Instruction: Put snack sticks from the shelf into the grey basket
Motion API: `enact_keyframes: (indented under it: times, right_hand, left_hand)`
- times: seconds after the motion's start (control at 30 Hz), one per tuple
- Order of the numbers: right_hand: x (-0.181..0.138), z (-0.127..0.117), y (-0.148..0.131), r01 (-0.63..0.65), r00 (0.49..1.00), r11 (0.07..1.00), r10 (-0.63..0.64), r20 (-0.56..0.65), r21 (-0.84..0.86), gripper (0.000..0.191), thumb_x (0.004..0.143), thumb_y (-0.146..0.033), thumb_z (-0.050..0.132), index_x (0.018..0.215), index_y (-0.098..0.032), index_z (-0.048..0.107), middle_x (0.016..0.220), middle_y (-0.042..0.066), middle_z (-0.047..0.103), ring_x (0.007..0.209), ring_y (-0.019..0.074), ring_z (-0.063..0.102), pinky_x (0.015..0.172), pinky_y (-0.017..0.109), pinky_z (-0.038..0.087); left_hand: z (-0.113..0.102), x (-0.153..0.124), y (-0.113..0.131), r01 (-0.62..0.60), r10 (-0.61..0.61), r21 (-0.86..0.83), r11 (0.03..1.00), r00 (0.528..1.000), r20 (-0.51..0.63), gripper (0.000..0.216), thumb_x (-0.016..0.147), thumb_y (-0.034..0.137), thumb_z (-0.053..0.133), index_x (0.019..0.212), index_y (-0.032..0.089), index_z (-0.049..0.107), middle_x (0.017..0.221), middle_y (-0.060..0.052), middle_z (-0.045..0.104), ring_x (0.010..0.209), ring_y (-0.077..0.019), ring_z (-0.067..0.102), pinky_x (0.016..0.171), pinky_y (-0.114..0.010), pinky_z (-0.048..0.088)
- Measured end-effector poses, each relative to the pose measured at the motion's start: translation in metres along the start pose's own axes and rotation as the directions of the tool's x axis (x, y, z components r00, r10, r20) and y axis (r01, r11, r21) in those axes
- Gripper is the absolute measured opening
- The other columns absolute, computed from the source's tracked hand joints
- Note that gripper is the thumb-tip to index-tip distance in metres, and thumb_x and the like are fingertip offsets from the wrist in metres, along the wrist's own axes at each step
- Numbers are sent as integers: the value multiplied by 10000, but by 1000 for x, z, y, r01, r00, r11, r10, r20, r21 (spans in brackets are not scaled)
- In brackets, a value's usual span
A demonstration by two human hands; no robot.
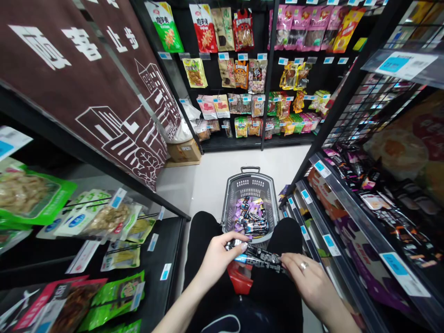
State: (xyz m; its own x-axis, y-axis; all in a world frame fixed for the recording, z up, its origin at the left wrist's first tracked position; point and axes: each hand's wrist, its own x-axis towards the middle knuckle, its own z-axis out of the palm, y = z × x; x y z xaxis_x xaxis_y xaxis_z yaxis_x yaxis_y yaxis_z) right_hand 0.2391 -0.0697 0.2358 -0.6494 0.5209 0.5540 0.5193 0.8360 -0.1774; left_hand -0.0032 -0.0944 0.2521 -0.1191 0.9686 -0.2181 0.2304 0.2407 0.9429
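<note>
Above my lap, slim black snack packets [258, 255] with white print are stretched between my two hands. My left hand [219, 253] is closed round their left end, thumb on top. At the opposite end, the fingers of my right hand [305, 273], which wears a ring, pinch the packets. How many packets are held cannot be told. Just below them a red piece [240, 279] shows against my dark clothes, partly covered. On the floor beyond my knees stands a grey plastic basket [249, 182], holding a pile of small purple and black packets [251, 215].
Close on my right, a shelf rail with price tags [331, 245] fronts bins of black packets [391, 208]. Bagged snacks hang at the left rack [104, 217]. A cardboard box [184, 151] stands by the brown curtain [114, 101]. Stocked shelves [229, 144] line the back.
</note>
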Motion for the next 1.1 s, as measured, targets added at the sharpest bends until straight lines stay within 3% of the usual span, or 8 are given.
enact_keyframes:
  times: [0.17, 0.27, 0.37, 0.5, 0.7, 0.87, 0.97, 1.1]
  right_hand:
    - [1, 8, -3, -175, 981, 981, 166, 99, 82, 256, 936, -152, 321, 850, -164, 562, 762, 55, 622, 649, 140, 609, 613, 257, 483]
    - [0, 10, -4, -256, 956, 963, 240, 171, 79, 284, 953, -207, 284, 800, -180, 522, 725, 33, 576, 580, 132, 566, 553, 256, 443]
    - [-3, 10, -2, -201, 961, 977, 183, 206, 72, 280, 954, -194, 280, 817, -185, 525, 729, 29, 569, 616, 143, 573, 594, 267, 439]
    - [-7, 6, 0, -99, 972, 992, 79, 223, 81, 273, 945, -162, 300, 849, -180, 554, 752, 35, 593, 644, 143, 589, 606, 261, 444]
    - [-5, -2, -6, 126, 989, 992, -125, 75, -4, 248, 900, -81, 369, 896, -130, 611, 822, 88, 665, 700, 175, 616, 686, 316, 470]
    - [0, -10, -11, 322, 944, 940, -311, 108, -109, 301, 862, -18, 354, 906, -103, 638, 864, 130, 681, 749, 220, 627, 699, 369, 484]
    - [0, -9, -12, 290, 955, 950, -279, 105, -115, 302, 872, -34, 347, 877, -112, 638, 849, 124, 672, 724, 211, 620, 695, 362, 496]
    - [-4, -6, -11, 75, 990, 996, -69, 122, -48, 281, 902, -83, 350, 913, -143, 624, 900, 112, 642, 776, 193, 614, 738, 337, 502]
  left_hand:
    - [9, -3, -4, 162, -170, -263, 951, 985, -9, 293, 647, 404, 680, 787, 149, 640, 667, -6, 650, 510, -175, 617, 514, -304, 516]
    - [8, -5, -4, 143, -152, -231, 962, 988, -23, 276, 665, 404, 665, 778, 152, 658, 699, -25, 671, 550, -180, 634, 546, -302, 526]
    - [2, -7, -2, 71, -63, -79, 994, 993, 98, 245, 705, 373, 640, 837, 178, 708, 900, -67, 694, 781, -207, 649, 702, -317, 529]
    - [-3, -6, 5, -37, 22, 70, 997, 978, 207, 207, 601, 279, 744, 802, 228, 735, 1190, -58, 596, 1006, -233, 584, 883, -344, 463]
    - [0, -1, 11, -57, 28, 129, 990, 975, 219, 53, 603, 220, 737, 647, 198, 715, 971, -44, 672, 928, -198, 599, 865, -308, 432]
    - [4, -4, 10, -53, 16, 189, 980, 981, 195, 53, 653, 219, 687, 613, 188, 673, 852, -15, 683, 840, -175, 603, 807, -294, 415]
    - [7, -8, 12, -56, 20, 235, 970, 988, 155, 76, 672, 197, 668, 601, 183, 642, 835, -9, 680, 838, -175, 591, 803, -302, 391]
    - [11, -13, 16, -87, 57, 311, 947, 993, 105, 116, 710, 189, 635, 602, 176, 599, 831, -10, 661, 834, -175, 563, 799, -323, 387]
